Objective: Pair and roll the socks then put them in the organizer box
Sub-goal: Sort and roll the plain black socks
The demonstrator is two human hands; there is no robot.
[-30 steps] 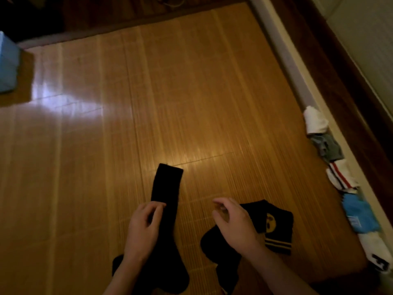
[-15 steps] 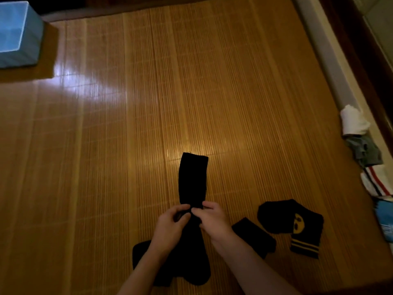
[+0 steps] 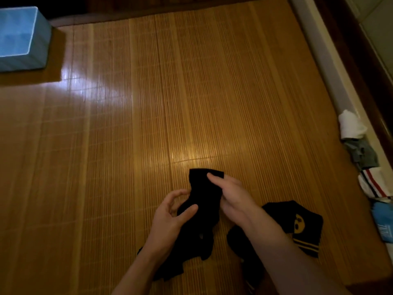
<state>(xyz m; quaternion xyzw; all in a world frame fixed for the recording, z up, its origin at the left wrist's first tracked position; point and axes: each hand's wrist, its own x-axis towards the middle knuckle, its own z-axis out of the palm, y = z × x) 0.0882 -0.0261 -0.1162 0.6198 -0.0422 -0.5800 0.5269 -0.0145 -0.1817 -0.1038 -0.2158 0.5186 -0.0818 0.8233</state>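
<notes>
Fingers (image 3: pixel 213 178) of the right hand (image 3: pixel 234 196) curl over the long black cloth sock (image 3: pixel 202 194); the left hand (image 3: pixel 170 222) pinches it (rolling looks barely begun). The blue square organizer box (image 3: pixel 41 39) sits well apart.

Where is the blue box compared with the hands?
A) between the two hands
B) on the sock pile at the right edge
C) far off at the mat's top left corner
C: the blue box sits at the far left corner of the mat, while the left hand and right hand hold the black sock near the bottom middle.
</notes>
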